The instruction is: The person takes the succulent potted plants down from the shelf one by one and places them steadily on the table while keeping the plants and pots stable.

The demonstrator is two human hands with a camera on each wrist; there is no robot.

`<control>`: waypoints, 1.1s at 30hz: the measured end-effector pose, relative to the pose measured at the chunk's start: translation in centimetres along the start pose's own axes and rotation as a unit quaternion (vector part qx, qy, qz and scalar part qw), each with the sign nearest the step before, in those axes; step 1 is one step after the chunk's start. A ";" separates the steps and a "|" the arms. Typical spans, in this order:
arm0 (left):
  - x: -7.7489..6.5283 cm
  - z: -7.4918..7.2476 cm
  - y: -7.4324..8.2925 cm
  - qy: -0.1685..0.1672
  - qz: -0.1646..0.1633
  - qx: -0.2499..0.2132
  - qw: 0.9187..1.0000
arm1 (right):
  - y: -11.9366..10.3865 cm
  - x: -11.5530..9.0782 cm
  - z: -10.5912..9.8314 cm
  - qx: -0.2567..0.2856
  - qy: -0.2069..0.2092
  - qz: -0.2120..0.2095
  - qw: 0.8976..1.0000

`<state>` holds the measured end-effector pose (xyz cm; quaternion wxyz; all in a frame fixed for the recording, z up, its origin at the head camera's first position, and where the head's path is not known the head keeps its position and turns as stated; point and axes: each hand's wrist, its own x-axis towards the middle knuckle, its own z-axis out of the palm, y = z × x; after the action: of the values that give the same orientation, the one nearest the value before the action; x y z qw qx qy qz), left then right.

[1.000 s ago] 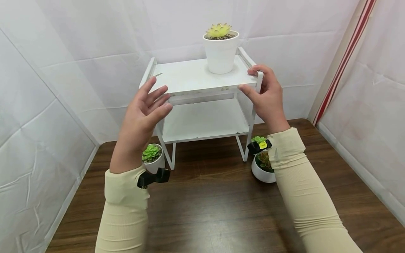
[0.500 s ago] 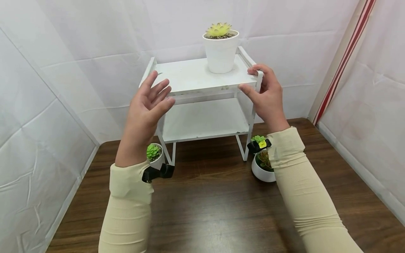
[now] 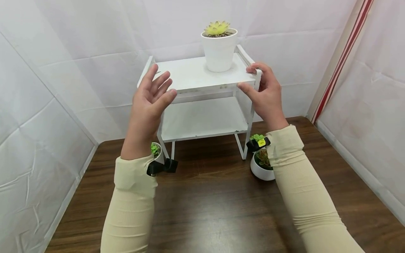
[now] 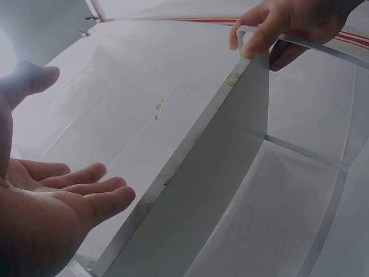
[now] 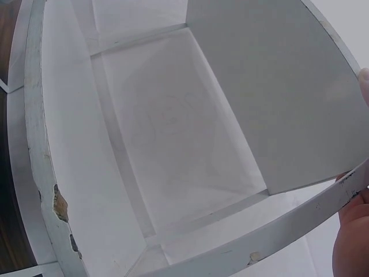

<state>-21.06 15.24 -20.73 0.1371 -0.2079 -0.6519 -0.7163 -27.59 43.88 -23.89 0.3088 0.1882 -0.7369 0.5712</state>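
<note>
A white two-tier shelf stand (image 3: 202, 119) stands at the back of the wooden table. My right hand (image 3: 267, 91) grips its front right corner, thumb against the front edge and fingers over the side rail. In the left wrist view that right hand (image 4: 288, 26) shows at the shelf's far corner. My left hand (image 3: 150, 98) is raised at the shelf's left front, palm turned inward, fingers spread and holding nothing. On the top tier sits a white pot (image 3: 219, 52) with a yellow-green succulent (image 3: 217, 28), toward the right.
A small potted succulent (image 3: 158, 154) stands by the stand's left leg, partly behind my left wrist. By the right leg are a white bowl planter (image 3: 262, 172) and another green succulent (image 3: 257, 137), both partly hidden by my right arm. White curtains (image 3: 95, 28) enclose the table (image 3: 196, 196).
My left hand has risen and shifted slightly right, covering more of the small pot behind it. The right hand keeps its grip; the view has shifted slightly.
</note>
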 end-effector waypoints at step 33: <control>1.7 2.2 -1.3 0.009 0.003 -0.013 1.000 | 0.7 -0.1 0.1 0.009 -0.004 0.005 1.000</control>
<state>-22.85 17.66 -20.91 0.1431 -0.2050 -0.6406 -0.7260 -27.96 43.98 -24.47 0.3016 0.1896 -0.7338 0.5784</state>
